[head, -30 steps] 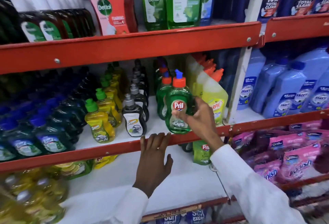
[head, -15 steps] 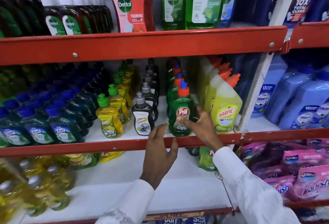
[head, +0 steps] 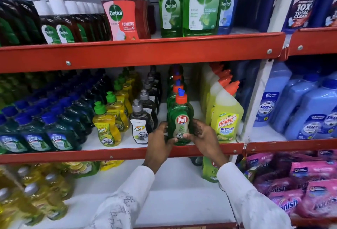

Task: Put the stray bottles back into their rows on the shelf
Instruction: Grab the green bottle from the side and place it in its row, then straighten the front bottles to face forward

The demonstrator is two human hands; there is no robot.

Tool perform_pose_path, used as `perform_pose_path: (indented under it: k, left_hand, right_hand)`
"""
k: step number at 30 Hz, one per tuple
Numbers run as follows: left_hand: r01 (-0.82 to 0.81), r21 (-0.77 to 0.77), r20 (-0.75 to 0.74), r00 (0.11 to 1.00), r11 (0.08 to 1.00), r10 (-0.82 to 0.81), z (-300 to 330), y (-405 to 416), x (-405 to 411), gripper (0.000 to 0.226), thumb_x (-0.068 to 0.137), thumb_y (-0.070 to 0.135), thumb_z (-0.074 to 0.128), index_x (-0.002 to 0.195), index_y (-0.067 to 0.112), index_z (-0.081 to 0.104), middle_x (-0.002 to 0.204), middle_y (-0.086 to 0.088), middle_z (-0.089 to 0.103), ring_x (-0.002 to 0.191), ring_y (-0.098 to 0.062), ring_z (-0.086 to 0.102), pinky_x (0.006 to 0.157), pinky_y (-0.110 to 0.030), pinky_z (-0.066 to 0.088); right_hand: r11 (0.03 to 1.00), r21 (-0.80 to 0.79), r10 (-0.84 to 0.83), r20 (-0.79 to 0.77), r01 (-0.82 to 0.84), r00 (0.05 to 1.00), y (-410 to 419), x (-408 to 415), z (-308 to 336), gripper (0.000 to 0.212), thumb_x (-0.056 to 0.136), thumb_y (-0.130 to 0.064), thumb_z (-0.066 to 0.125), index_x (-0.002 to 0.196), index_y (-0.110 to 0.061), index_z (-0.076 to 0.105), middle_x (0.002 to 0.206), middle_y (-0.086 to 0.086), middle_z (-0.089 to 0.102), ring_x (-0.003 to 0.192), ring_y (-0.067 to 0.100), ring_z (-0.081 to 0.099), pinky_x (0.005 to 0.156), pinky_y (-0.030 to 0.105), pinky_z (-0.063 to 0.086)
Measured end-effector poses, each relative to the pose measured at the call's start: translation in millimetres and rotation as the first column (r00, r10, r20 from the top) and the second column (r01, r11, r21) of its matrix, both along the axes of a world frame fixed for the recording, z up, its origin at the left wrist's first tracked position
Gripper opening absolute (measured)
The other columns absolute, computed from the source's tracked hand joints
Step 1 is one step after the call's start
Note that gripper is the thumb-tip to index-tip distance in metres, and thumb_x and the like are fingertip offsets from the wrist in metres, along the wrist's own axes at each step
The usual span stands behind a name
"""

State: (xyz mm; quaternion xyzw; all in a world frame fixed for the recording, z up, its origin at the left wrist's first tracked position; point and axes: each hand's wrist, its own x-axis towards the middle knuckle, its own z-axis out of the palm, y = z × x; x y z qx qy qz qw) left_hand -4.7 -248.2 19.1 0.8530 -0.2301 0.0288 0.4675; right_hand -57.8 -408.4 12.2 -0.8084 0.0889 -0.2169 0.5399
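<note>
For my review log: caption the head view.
Both hands, left hand and right hand, seat green Pril bottle heading its row.

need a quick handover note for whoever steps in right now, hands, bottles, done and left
Left hand and right hand: both clasp the green Pril bottle by its lower sides.
Bottle: upright at the front edge of the middle shelf, heading its own row, between the black Super bottles and the yellow Harpic bottles.
Done: that bottle is in its row.
Left: let go; a green pack on the shelf below, partly hidden, may need checking.
</note>
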Motion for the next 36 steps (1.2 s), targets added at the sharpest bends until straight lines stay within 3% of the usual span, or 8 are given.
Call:
perform_pose_path:
  k: [3, 5, 7, 11, 15, 22, 33, 36]
  left_hand:
    - [-0.025, -0.003, 0.022, 0.999, 1.000, 0.025, -1, -2, 0, 0.055, 0.079, 0.009, 0.080, 0.127, 0.015, 0.055, 0.121, -0.011, 0.073, 0.104, -0.025, 0.071, 0.096, -0.041, 0.058]
    - [-0.035, -0.009, 0.032, 0.999, 0.999, 0.035, -3, -3, 0, 0.054, 0.080, 0.007, 0.079, 0.127, 0.013, 0.055, 0.120, -0.010, 0.073, 0.105, -0.025, 0.071, 0.094, -0.033, 0.056]
    - [-0.038, -0.018, 0.037, 0.999, 0.999, 0.039, -3, -4, 0, 0.053, 0.080, 0.005, 0.079, 0.127, 0.012, 0.056, 0.118, -0.010, 0.074, 0.104, -0.025, 0.071, 0.091, -0.028, 0.054]
    - [-0.047, -0.030, 0.043, 0.998, 0.998, 0.049, -5, -6, 2, 0.054, 0.079, 0.004, 0.079, 0.128, 0.013, 0.056, 0.119, -0.011, 0.074, 0.103, -0.026, 0.071, 0.095, -0.038, 0.058]
    - [-0.058, -0.019, 0.033, 0.998, 0.998, 0.059, -6, -6, 2, 0.055, 0.080, 0.006, 0.079, 0.129, 0.015, 0.055, 0.120, -0.011, 0.073, 0.103, -0.027, 0.072, 0.095, -0.041, 0.057]
    - [-0.064, -0.034, 0.044, 0.997, 0.997, 0.065, -8, -7, 1, 0.051, 0.080, 0.005, 0.078, 0.126, 0.015, 0.057, 0.117, -0.009, 0.074, 0.099, -0.025, 0.072, 0.093, -0.038, 0.058]
    - [-0.065, -0.048, 0.043, 0.997, 0.997, 0.067, -13, -7, 5, 0.053, 0.081, 0.002, 0.076, 0.128, 0.016, 0.055, 0.119, -0.011, 0.073, 0.102, -0.029, 0.071, 0.096, -0.047, 0.058]
    - [-0.069, -0.043, 0.043, 0.997, 0.997, 0.071, -13, -8, 6, 0.054, 0.082, 0.002, 0.076, 0.130, 0.015, 0.054, 0.122, -0.012, 0.071, 0.105, -0.029, 0.070, 0.098, -0.046, 0.056]
  right_hand:
    - [1.000, -0.003, 0.019, 0.006, -0.019, 1.000, -2, 1, 0, 0.056, 0.075, -0.002, 0.080, 0.126, -0.012, 0.059, 0.109, -0.013, 0.064, 0.090, -0.016, 0.061, 0.077, 0.001, 0.048]
    - [0.999, -0.009, 0.032, 0.002, -0.032, 0.999, -3, 2, 0, 0.058, 0.075, -0.001, 0.079, 0.128, -0.011, 0.058, 0.113, -0.011, 0.064, 0.098, -0.002, 0.064, 0.079, 0.001, 0.047]
    - [0.999, -0.019, 0.035, 0.003, -0.035, 0.999, -3, 1, -1, 0.058, 0.075, -0.001, 0.079, 0.128, -0.010, 0.058, 0.115, -0.011, 0.064, 0.099, -0.001, 0.064, 0.079, 0.000, 0.046]
    - [0.999, -0.018, 0.030, 0.011, -0.029, 0.999, -4, 2, -3, 0.061, 0.074, 0.000, 0.080, 0.129, -0.009, 0.058, 0.114, -0.009, 0.063, 0.098, 0.002, 0.064, 0.078, 0.000, 0.047]
    - [0.999, -0.013, 0.030, -0.008, -0.030, 1.000, -3, 3, -2, 0.063, 0.074, -0.002, 0.080, 0.131, -0.011, 0.056, 0.118, -0.006, 0.065, 0.109, 0.012, 0.064, 0.089, 0.011, 0.051]
    - [0.999, -0.041, 0.027, -0.022, -0.028, 0.999, -2, 2, -1, 0.061, 0.078, 0.002, 0.075, 0.134, -0.008, 0.053, 0.117, -0.006, 0.061, 0.108, 0.007, 0.058, 0.072, -0.005, 0.042]
    - [0.997, -0.074, 0.019, 0.007, -0.018, 1.000, 0, 3, -2, 0.060, 0.079, 0.000, 0.076, 0.133, -0.010, 0.053, 0.121, -0.001, 0.065, 0.109, 0.008, 0.059, 0.076, -0.004, 0.043]
    - [0.996, -0.092, 0.009, 0.003, -0.009, 1.000, 0, 6, -4, 0.061, 0.079, -0.004, 0.076, 0.134, -0.012, 0.052, 0.126, 0.004, 0.067, 0.109, 0.010, 0.061, 0.085, 0.004, 0.047]
